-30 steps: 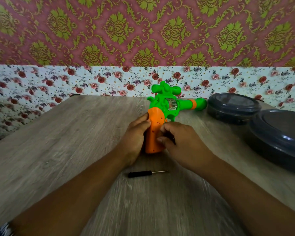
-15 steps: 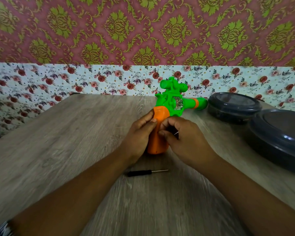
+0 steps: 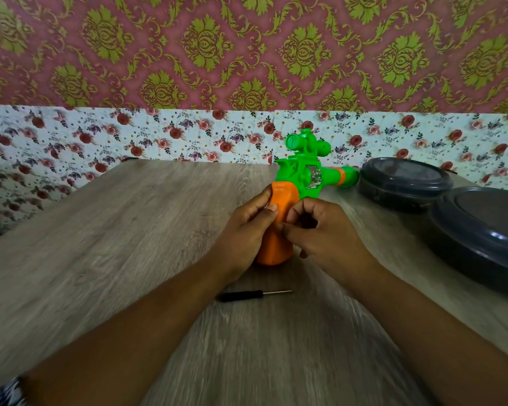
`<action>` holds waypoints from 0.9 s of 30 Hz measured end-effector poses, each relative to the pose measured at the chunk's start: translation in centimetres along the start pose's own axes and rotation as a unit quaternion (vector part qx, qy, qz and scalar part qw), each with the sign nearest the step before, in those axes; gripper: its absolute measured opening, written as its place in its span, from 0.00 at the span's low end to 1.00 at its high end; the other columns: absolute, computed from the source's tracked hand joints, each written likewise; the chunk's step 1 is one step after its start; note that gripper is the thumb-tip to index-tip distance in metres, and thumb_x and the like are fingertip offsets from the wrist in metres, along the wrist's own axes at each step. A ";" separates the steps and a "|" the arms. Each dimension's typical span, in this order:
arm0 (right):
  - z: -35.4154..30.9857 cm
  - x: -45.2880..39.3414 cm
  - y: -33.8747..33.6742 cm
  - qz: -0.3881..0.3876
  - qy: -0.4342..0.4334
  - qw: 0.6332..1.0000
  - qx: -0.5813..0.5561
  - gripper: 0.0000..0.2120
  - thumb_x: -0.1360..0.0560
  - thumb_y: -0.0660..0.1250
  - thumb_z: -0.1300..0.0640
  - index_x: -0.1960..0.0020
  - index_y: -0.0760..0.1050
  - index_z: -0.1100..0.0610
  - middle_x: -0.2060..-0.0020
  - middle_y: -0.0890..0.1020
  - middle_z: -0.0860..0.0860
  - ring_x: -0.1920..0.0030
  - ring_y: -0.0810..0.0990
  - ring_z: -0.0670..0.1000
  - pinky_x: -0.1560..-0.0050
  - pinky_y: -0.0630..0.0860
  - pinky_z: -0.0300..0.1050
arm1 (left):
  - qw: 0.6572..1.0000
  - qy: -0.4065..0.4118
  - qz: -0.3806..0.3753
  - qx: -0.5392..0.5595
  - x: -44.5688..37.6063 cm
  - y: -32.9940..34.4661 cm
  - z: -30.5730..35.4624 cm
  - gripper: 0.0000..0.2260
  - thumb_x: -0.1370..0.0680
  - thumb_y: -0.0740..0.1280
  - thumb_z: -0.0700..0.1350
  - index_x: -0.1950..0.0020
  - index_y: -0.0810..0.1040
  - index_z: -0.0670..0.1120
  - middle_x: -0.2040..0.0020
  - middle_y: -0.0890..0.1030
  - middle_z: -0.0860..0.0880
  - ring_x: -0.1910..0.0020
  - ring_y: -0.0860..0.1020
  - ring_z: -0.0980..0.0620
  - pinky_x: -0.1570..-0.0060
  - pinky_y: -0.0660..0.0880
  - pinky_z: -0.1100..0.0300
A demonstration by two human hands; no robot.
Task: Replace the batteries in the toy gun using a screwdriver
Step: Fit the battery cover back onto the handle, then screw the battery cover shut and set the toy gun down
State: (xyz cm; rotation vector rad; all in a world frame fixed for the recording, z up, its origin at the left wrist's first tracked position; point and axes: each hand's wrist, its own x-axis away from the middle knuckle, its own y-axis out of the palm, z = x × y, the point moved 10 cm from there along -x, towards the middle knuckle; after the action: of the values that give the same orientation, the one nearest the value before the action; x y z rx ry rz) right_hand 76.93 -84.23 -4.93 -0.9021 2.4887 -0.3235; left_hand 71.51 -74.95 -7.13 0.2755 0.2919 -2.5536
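The toy gun has a green body, a green scope on top and an orange grip. It stands upright on the butt of its grip, barrel pointing right. My left hand wraps the grip from the left, thumb on its front face. My right hand presses against the grip's right side with fingers curled; what it pinches is hidden. A small screwdriver with a black handle lies on the wooden table, just in front of my hands, tip pointing right.
Two round dark grey containers with lids sit at the right: a smaller one near the back wall, a larger one closer to me. A floral-papered wall borders the table's far edge.
The gun has been tilted up from lying slanted to standing upright on its grip. Both hands stayed on the grip. The screwdriver has not moved.
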 end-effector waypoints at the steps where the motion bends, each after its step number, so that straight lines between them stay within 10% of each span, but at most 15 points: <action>1: 0.1 0.0 0.0 0.001 0.007 1.000 -0.010 0.13 0.31 0.71 0.62 0.69 0.71 0.52 0.74 0.73 0.46 0.70 0.71 0.47 0.66 0.70 0.47 | 1.000 0.001 0.001 0.001 0.1 0.0 0.0 0.21 0.19 0.57 0.42 0.26 0.59 0.46 0.28 0.66 0.52 0.37 0.64 0.62 0.39 0.62 0.68; 11: -0.6 0.0 -1.0 -0.005 0.000 1.000 -0.005 0.12 0.34 0.75 0.57 0.68 0.72 0.55 0.75 0.74 0.45 0.74 0.69 0.41 0.70 0.66 0.34 | 0.998 -0.023 0.014 0.051 -0.1 -0.4 -0.4 0.21 0.20 0.59 0.41 0.27 0.63 0.44 0.27 0.66 0.49 0.35 0.66 0.59 0.36 0.63 0.63; 15: -2.8 1.8 2.6 -0.232 -0.034 0.965 0.119 0.06 0.35 0.75 0.56 0.64 0.80 0.57 0.73 0.77 0.45 0.74 0.72 0.39 0.70 0.66 0.29 | 0.993 -0.041 0.031 0.102 -0.5 -0.8 -1.0 0.20 0.20 0.58 0.38 0.28 0.64 0.41 0.28 0.67 0.47 0.32 0.67 0.55 0.31 0.63 0.58; 19: -2.4 3.5 6.0 -0.312 -0.092 0.902 0.283 0.12 0.35 0.76 0.50 0.55 0.81 0.53 0.64 0.79 0.46 0.66 0.74 0.40 0.61 0.71 0.37 | 0.985 -0.073 0.048 0.151 -0.7 -1.1 -2.0 0.20 0.20 0.57 0.38 0.28 0.64 0.41 0.28 0.67 0.46 0.32 0.69 0.51 0.31 0.65 0.54; 27: -3.1 4.4 7.3 -0.310 -0.134 0.892 0.300 0.08 0.32 0.72 0.54 0.55 0.79 0.56 0.61 0.80 0.49 0.60 0.76 0.47 0.57 0.73 0.44 | 0.975 -0.111 0.058 0.186 -1.2 -1.5 -3.5 0.20 0.20 0.57 0.39 0.28 0.64 0.43 0.29 0.69 0.41 0.33 0.71 0.42 0.31 0.65 0.43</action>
State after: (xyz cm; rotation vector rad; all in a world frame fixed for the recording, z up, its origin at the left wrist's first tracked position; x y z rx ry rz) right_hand 68.53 -81.40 -6.48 -1.3197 1.6245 -1.0305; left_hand 72.18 -72.23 -9.91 0.1367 -0.2828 -2.4801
